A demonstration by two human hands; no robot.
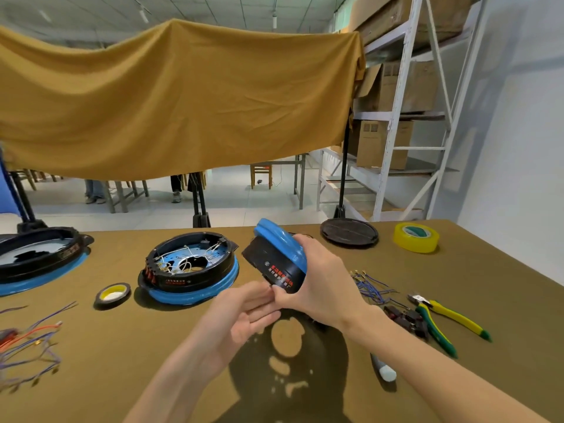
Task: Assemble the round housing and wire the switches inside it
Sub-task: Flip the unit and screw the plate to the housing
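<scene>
A single head-worn camera looks forward and down, close over the table, toward the room beyond.

Mustard cloth hangs across view at 12 o'clock, draped over black stands. Pale floor beyond, wooden chair and grey table legs under cloth edge. White metal shelving at 2 o'clock, stacked with cardboard boxes. White wall at 3 o'clock. Ceiling strip lights overhead. Counter olive-brown.

Pliers lie right of the wires (both on table).
</scene>
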